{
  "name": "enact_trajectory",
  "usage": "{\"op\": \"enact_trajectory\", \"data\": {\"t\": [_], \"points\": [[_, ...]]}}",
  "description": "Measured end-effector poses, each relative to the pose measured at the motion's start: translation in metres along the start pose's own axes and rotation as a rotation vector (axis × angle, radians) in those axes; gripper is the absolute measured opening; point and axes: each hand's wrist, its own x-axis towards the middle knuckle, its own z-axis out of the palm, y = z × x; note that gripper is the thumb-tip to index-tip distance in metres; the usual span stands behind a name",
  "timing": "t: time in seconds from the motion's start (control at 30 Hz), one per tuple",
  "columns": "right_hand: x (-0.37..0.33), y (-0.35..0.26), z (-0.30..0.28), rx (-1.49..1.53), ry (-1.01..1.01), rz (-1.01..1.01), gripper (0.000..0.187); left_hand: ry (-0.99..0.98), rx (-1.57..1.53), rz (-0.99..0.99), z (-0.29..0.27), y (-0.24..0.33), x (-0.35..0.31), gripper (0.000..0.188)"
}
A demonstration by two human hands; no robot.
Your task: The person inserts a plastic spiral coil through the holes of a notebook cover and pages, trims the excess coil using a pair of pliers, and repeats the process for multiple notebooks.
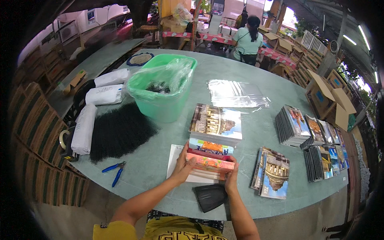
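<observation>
My left hand (pixel 184 165) and my right hand (pixel 231 176) grip opposite ends of a tilted stack of pink-and-orange booklets (pixel 210 163), with the thumbs on the near side. Their exact kind I cannot make out. A blue-and-orange cover (pixel 210 146) shows just behind the pink one. Beneath them lies a white sheet (pixel 174 160), partly hidden. Directly beyond stands a tall stack of notebooks (pixel 216 122) with a building on the cover. A black curved plastic piece (pixel 209 197) rests near the table edge, close to my right wrist.
Spiral notebooks (pixel 273 173) lie at right, with more stacks (pixel 294 126) beyond. Clear plastic sleeves (pixel 238 94), a green bin (pixel 162 102), black binding wires (pixel 122 130), white rolls (pixel 84 130) and blue-handled pliers (pixel 115 172) share the table (pixel 160 196). A person (pixel 249 40) stands at the back.
</observation>
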Motion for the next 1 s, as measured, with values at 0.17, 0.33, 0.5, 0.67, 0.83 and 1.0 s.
{"op": "enact_trajectory", "data": {"t": [0.17,0.33,0.5,0.67,0.83,1.0], "points": [[0.038,-0.025,0.004,-0.001,0.012,-0.016,0.059,-0.043,-0.122,-0.058,-0.039,-0.002,0.005,0.069],[0.122,-0.125,0.037,-0.846,-0.178,-0.590,0.036,0.320,0.516,-0.095,-0.085,-0.024,-0.021,0.019],[0.156,-0.111,0.108,-1.536,-0.930,-0.977,0.047,0.287,0.656,0.162,-0.077,-0.014,-0.020,0.011],[0.160,-0.073,0.119,-1.667,-1.022,-0.917,0.045,0.275,0.599,0.158,-0.080,-0.017,-0.019,0.011],[0.167,-0.089,0.122,-1.469,-1.104,-0.714,0.044,0.251,0.657,0.183,-0.083,-0.021,-0.019,0.011],[0.173,-0.099,0.129,-1.415,-1.132,-0.582,0.041,0.294,0.582,0.121,-0.078,-0.012,-0.020,0.011]]}}
